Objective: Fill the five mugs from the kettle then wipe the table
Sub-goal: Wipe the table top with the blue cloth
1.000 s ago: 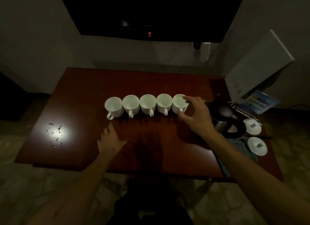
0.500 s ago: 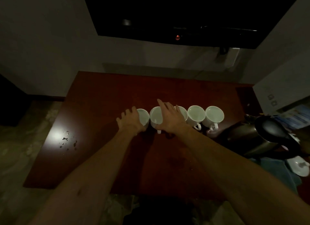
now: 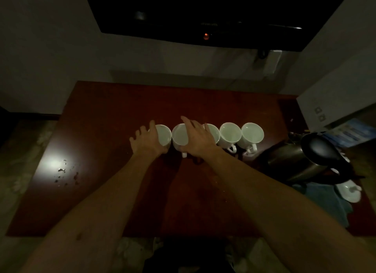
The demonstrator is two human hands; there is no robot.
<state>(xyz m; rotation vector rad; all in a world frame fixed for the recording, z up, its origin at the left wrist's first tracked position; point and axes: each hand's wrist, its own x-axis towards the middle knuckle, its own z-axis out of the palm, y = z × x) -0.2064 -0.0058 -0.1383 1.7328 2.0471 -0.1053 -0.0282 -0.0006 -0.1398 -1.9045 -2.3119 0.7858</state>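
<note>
Several white mugs stand in a row across the middle of the dark red table (image 3: 114, 118). My left hand (image 3: 145, 141) wraps the near side of the leftmost mug (image 3: 163, 134). My right hand (image 3: 198, 137) lies over the second mug (image 3: 180, 136) and third mug (image 3: 213, 133), fingers spread. The two right mugs (image 3: 231, 133) (image 3: 252, 132) are untouched. A steel kettle (image 3: 301, 162) with a black lid stands to the right of the row. A blue cloth (image 3: 329, 201) lies at the right near edge.
Water drops (image 3: 65, 175) glisten on the table's left side. Two white lids or saucers (image 3: 349, 191) sit by the cloth. A white box (image 3: 333, 101) and a leaflet (image 3: 350, 134) stand at the right. A dark screen (image 3: 213, 14) hangs on the wall behind.
Both hands moved from the table and the rightmost mug onto the left mugs a second ago. In the last half second they barely shifted; the view moved slightly.
</note>
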